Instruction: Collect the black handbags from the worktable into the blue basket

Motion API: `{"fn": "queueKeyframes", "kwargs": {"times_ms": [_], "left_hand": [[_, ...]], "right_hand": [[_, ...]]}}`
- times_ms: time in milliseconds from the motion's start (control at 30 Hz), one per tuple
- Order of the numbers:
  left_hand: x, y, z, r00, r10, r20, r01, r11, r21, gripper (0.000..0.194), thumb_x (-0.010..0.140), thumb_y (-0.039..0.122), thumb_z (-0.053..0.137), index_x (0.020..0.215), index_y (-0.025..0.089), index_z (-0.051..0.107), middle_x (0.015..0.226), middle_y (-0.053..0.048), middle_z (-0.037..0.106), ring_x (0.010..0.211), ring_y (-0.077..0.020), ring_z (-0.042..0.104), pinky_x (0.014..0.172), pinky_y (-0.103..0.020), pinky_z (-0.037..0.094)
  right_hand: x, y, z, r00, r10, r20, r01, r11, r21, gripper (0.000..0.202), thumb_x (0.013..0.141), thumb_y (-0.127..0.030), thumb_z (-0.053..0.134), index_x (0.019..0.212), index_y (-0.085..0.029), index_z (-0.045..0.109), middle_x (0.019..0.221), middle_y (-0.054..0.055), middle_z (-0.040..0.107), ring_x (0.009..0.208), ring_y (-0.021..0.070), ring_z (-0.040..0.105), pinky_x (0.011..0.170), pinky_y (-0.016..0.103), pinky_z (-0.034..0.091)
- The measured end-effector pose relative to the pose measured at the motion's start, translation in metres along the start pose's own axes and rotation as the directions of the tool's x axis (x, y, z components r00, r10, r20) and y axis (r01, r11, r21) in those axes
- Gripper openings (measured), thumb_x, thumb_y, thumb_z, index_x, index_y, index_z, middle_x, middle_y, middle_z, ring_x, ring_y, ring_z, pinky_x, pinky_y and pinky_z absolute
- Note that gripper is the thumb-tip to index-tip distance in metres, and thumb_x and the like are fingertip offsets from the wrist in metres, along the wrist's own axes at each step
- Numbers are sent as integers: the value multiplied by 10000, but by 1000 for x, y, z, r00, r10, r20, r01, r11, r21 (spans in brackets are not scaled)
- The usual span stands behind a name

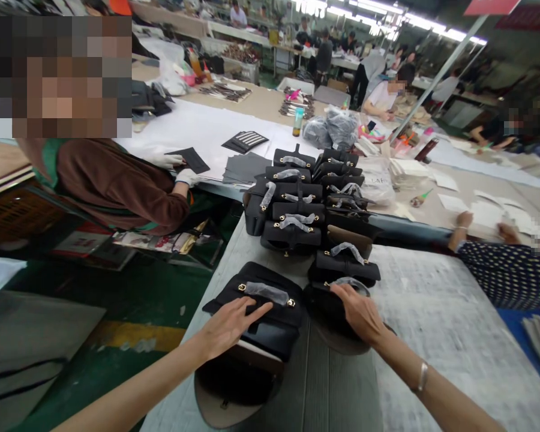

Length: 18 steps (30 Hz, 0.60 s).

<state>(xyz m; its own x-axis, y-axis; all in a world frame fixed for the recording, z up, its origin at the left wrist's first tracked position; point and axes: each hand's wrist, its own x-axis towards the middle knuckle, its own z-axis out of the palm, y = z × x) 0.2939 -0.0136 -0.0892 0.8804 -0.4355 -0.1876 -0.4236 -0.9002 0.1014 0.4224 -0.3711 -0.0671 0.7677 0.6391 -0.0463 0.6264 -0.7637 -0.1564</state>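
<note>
My left hand (228, 325) lies on a black handbag (270, 276), its fingers stretched out and spread just below the plastic-wrapped handle (266, 293). That bag lies with its flap open toward me, and the flap's light underside (227, 414) shows at the near end. My right hand (359, 309) has its fingers curled over the top of a second black handbag (326, 312), by its wrapped handle; the fingertips are partly hidden. Just beyond it sits another black handbag (364, 271) with a wrapped handle and gold-coloured rings.
Several more black handbags (297, 237) crowd the table's far end. The grey-white tabletop (432, 324) extends to the right. At left, a co-worker in a brown top (121, 180) holds a black panel (192, 161) with gloved hands. A person in a dotted sleeve (499, 273) works at right.
</note>
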Motion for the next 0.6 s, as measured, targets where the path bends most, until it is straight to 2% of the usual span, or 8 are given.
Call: {"fn": "queueKeyframes", "kwargs": {"times_ms": [100,200,300,367,433,500,600], "left_hand": [[-2,3,-3,1000,-18,-4,17,999,-31,813,858,-26,345,1568,347,209,1279,-119,566,1165,-243,574,990,-378,478],[-2,3,-6,999,-31,-9,31,998,-52,790,883,-32,329,1548,386,252,1294,-107,549,1192,-243,562,995,-389,471],[-2,2,-10,1000,-31,-4,30,998,-61,683,911,-24,344,1499,321,381,1321,-115,534,1226,-258,540,1007,-428,464],[-2,1,-16,1000,-19,4,20,998,-64,601,915,-4,402,1455,258,436,1314,-114,541,1251,-266,518,1017,-454,457],[-2,-1,-24,1000,-10,20,12,997,-70,514,891,37,498,1374,215,505,1240,-98,576,1210,-264,535,997,-453,466],[-3,-2,-33,999,-18,41,22,997,-75,432,842,100,593,1262,195,566,1147,-90,598,1132,-268,564,949,-442,484],[-9,2,-46,997,-45,69,51,995,-88,390,770,180,658,1154,208,595,1090,-109,603,1054,-292,588,880,-425,502]], "right_hand": [[3,-33,-6,993,-17,116,13,999,36,373,938,-120,414,1141,-310,663,1457,10,531,1105,203,652,849,295,518],[4,-44,6,982,44,185,-48,999,16,346,889,-94,456,969,-259,749,1490,92,497,1173,263,634,957,358,503],[-1,-42,18,966,118,230,-113,993,-31,477,795,7,430,1074,-220,743,1398,206,558,1055,295,694,891,395,541],[-9,-40,21,958,161,236,-151,987,-60,511,764,32,409,1092,-186,734,1331,241,593,970,308,720,826,406,563],[-20,-39,21,957,189,219,-178,982,-69,450,795,2,410,1047,-174,739,1259,234,630,901,304,732,778,406,578],[-32,-34,23,962,204,181,-198,979,-49,417,812,-21,426,1024,-194,740,1278,195,616,871,265,734,761,369,585],[-48,-23,28,958,243,152,-256,964,72,439,818,-38,428,1038,-241,748,1139,138,664,861,222,730,752,312,586]]}}
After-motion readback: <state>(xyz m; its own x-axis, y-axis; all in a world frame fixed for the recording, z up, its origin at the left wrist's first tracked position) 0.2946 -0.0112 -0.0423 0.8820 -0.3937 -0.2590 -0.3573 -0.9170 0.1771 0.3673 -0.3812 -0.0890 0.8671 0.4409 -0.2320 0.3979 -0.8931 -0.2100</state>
